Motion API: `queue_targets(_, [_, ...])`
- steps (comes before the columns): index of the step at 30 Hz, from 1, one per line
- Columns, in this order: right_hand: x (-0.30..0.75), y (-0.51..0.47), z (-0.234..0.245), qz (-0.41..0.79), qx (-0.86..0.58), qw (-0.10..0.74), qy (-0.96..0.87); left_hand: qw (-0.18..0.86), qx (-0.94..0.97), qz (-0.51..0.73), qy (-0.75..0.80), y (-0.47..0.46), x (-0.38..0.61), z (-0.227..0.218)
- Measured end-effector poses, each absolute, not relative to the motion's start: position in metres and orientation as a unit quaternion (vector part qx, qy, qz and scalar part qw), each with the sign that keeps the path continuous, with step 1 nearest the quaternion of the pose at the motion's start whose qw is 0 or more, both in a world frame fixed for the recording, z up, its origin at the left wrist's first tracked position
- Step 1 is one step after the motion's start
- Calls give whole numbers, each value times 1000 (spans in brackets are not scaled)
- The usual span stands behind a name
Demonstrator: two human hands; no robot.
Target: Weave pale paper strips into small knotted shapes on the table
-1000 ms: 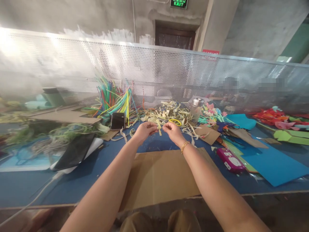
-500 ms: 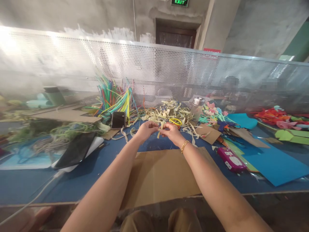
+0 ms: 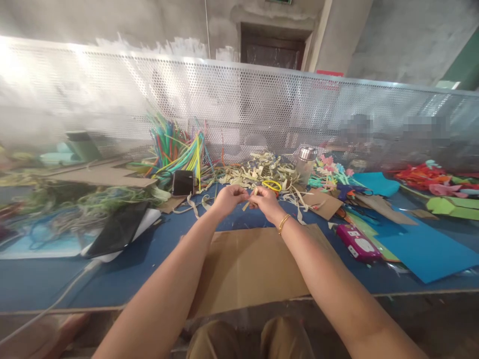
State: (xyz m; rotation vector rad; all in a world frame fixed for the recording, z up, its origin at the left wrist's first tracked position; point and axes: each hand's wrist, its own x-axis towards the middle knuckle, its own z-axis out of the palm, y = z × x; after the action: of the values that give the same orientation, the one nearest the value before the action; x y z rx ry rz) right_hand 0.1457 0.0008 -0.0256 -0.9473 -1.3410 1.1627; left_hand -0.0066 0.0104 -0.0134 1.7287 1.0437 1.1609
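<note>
My left hand [image 3: 230,198] and my right hand [image 3: 266,201] meet over the far side of the table, fingertips almost touching. Between them is a short pale yellow strip [image 3: 245,206], perhaps paper or ribbon. The right thumb and fingers pinch it. The left fingers are closed in a pinch at its side; the exact contact is too small to make out. Just behind the hands lies a heap of similar pale curled strips [image 3: 262,169], with a yellow loop [image 3: 272,186] at its front. A flat sheet of brown cardboard [image 3: 254,269] lies below my forearms.
A phone [image 3: 183,183] and a bundle of coloured stems [image 3: 175,149] stand left of the heap. To the right are a bottle [image 3: 306,164], a purple box [image 3: 357,243] and blue sheets [image 3: 422,249]. A black tablet-like slab [image 3: 119,232] lies left. A perforated metal screen [image 3: 224,109] runs behind.
The pale strip has turned and now shows less between the fingers; the right fingers have closed further over it. The view has tilted slightly down.
</note>
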Motion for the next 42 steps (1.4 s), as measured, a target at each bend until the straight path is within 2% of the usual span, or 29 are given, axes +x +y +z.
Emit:
queue_targets(4, [145,1,-25,497,-405,543,-542,346,694,455,439,11,-8,-12])
queue_targets(9, [148,2,-26,510,-395,537,-543,346,692,452,444,14,-12,-13])
queue_targets(16, [156,4,-24,539,-362,529,-546,501,618,445,411,6,-12,-12])
queue_targets(22, [159,9,-25,508,-348,534,-579,536,604,418,416,3,-13,-8])
queue_targets(29, [163,11,-23,404,-389,527,-639,568,589,412,401,6,-10,-12])
queue_targets(33, [164,9,-20,327,-407,514,-681,548,602,425,396,5,-7,-15])
queue_targets(42, [167,5,-16,262,-433,464,-727,523,593,456,408,3,-3,-12])
